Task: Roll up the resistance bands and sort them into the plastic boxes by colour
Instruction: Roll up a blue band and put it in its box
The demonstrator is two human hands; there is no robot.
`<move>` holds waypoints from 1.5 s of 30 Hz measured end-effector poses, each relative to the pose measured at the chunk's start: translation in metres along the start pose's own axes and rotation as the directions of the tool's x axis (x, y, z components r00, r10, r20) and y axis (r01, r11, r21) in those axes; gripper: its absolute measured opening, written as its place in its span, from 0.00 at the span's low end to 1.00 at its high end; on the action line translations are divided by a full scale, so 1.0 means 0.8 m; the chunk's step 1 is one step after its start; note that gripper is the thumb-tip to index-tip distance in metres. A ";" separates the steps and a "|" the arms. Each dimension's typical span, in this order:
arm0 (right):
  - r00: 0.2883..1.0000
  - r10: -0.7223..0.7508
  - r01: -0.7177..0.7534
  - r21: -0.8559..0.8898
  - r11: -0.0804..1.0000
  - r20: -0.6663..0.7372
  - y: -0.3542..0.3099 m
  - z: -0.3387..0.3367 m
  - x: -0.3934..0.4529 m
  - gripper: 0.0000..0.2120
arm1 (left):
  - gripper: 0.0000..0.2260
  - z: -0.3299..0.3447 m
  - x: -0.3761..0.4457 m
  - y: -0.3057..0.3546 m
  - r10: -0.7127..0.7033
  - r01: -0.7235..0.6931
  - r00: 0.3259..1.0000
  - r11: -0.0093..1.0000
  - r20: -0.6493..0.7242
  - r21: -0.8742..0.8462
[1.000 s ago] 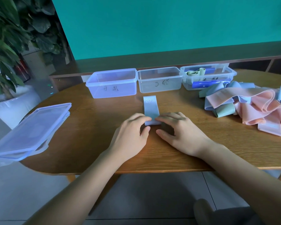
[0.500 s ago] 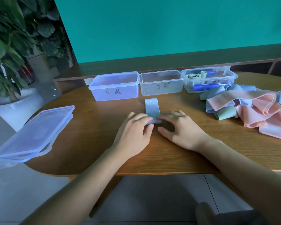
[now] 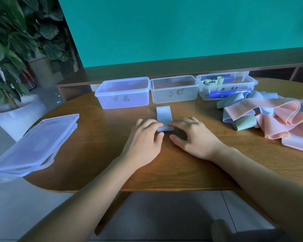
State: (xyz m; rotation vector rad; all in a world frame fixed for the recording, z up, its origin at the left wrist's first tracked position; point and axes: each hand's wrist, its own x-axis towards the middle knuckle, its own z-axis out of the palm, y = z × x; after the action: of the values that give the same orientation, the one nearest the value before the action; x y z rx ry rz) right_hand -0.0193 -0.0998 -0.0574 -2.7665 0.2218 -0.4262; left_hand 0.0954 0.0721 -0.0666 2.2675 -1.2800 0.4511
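Since a second ago your hands have rolled further along the blue band (image 3: pixel 164 117), so less of it lies flat on the table (image 3: pixel 98 154) than before. Your left hand (image 3: pixel 145 138) and right hand (image 3: pixel 192 135) sit side by side, fingers curled over the rolled near end, pinching it from either side; the flat end, printed "20", points toward the boxes. Off to your left, a stack of lids (image 3: pixel 33 144) hangs over the table edge. To your right lies a heap of loose bands (image 3: pixel 273 117), pink, blue and green. Beyond the band stand three boxes in a row: the left box (image 3: pixel 123 92), the middle box (image 3: pixel 173 89), and the right box (image 3: pixel 226 86) holding rolled green bands.
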 end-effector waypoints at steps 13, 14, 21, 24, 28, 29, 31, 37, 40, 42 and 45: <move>1.000 -0.017 0.017 -0.016 1.000 -0.026 0.002 0.001 0.012 0.23 | 0.16 0.003 0.014 -0.004 -0.056 0.058 0.998 0.997 0.031 -0.052; 1.000 -0.015 0.015 -0.022 1.000 -0.026 0.003 0.001 0.014 0.23 | 0.16 0.003 0.015 -0.004 -0.054 0.056 0.998 0.997 0.033 -0.052; 0.998 -0.047 0.046 -0.017 0.999 -0.051 0.005 0.002 0.021 0.22 | 0.18 0.008 0.025 -0.011 -0.085 0.091 0.992 0.994 0.088 -0.057; 0.999 -0.039 0.038 -0.028 0.999 -0.030 0.006 0.002 0.024 0.23 | 0.18 0.010 0.027 -0.012 -0.073 0.078 0.993 0.996 0.087 -0.047; 1.000 -0.022 0.021 -0.037 0.999 -0.022 0.007 0.002 0.031 0.24 | 0.18 0.010 0.029 -0.013 -0.053 0.057 0.997 0.997 0.059 -0.060; 1.000 -0.018 0.017 -0.041 0.999 -0.017 0.008 0.001 0.032 0.24 | 0.18 0.010 0.029 -0.013 -0.050 0.054 0.997 0.997 0.064 -0.057; 1.000 -0.017 0.016 -0.041 0.999 -0.017 0.009 0.001 0.034 0.24 | 0.18 0.011 0.031 -0.013 -0.056 0.060 0.995 0.997 0.081 -0.049; 0.996 -0.047 0.048 0.004 0.999 -0.070 0.012 0.002 0.038 0.22 | 0.19 0.013 0.042 -0.016 -0.086 0.089 0.990 0.996 0.114 -0.020; 0.997 -0.035 0.036 0.001 0.999 -0.062 0.015 0.004 0.043 0.22 | 0.19 0.015 0.045 -0.016 -0.082 0.084 0.993 0.996 0.090 -0.018; 0.998 -0.028 0.027 -0.006 1.000 -0.057 0.017 0.005 0.047 0.22 | 0.18 0.016 0.046 -0.017 -0.070 0.072 0.995 0.997 0.071 -0.018; 0.999 -0.018 0.017 -0.020 1.000 -0.048 0.020 0.006 0.054 0.22 | 0.18 0.017 0.049 -0.018 -0.064 0.065 0.993 0.998 0.096 -0.001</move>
State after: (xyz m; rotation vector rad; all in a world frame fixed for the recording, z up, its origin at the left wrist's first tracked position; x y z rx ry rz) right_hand 0.0217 -0.1218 -0.0560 -2.7812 0.2143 -0.4978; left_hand 0.1281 0.0433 -0.0621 2.3447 -1.2481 0.3205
